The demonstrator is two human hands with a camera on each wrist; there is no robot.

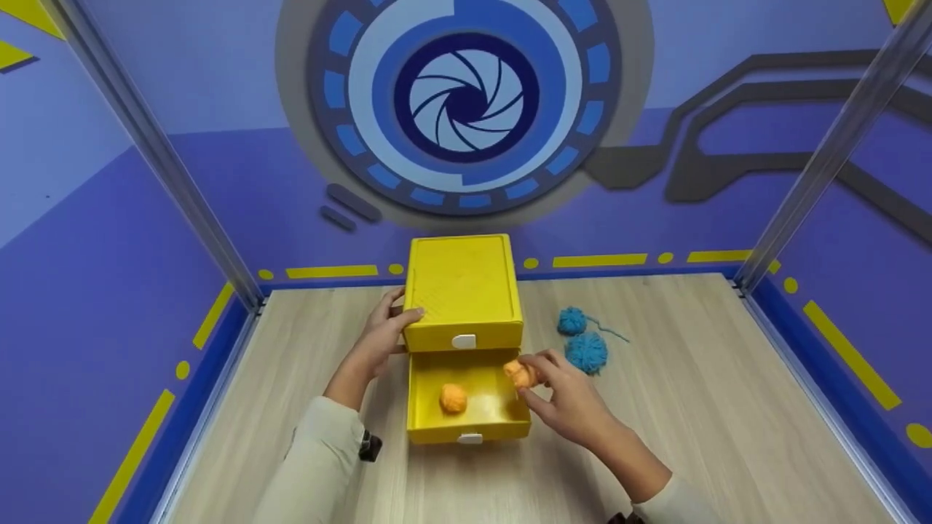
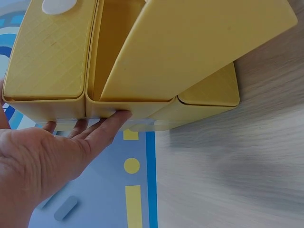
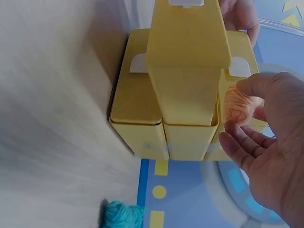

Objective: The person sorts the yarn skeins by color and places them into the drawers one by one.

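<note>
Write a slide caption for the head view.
Right hand holds an orange yarn ball near an open drawer with another inside; left hand touches the yellow cabinet.

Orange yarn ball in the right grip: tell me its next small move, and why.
Probably ease the held orange ball over the open middle drawer and lower it in. The right grip pinches it near the drawer's right edge in the head view, another orange ball lies inside, and the left grip holds the yellow cabinet's side.
</note>
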